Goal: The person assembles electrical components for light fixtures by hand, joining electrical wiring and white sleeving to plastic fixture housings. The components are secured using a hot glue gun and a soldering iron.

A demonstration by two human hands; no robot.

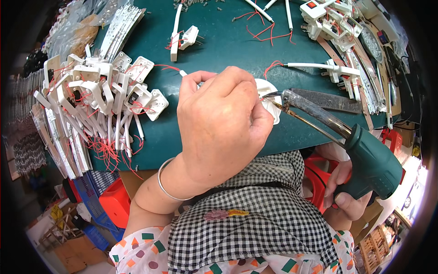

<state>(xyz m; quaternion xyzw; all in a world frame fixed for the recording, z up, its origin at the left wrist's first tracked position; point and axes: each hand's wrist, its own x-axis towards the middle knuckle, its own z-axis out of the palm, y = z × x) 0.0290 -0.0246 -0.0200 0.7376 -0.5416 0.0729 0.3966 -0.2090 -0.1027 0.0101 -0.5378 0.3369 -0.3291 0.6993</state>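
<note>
My left hand (221,121) is closed around a white plastic piece, its fingers mostly hidden behind the back of the hand. A rounded white housing (269,91) shows past the thumb side, and the end of a white tube (183,73) with red wire sticks out at the other side. With my right hand (344,187) I grip the handle of a dark green soldering gun (374,160). Its tip reaches to the white housing beside my left thumb; whether it touches is hard to tell. A dark flat bar (326,99) lies behind the gun's barrel.
A heap of white housings with red wires (98,86) fills the table's left side. More white plugs and switch housings (331,23) lie at the far right. One plug on a white tube (175,34) and small screws (196,2) are at the back of the green table (219,45).
</note>
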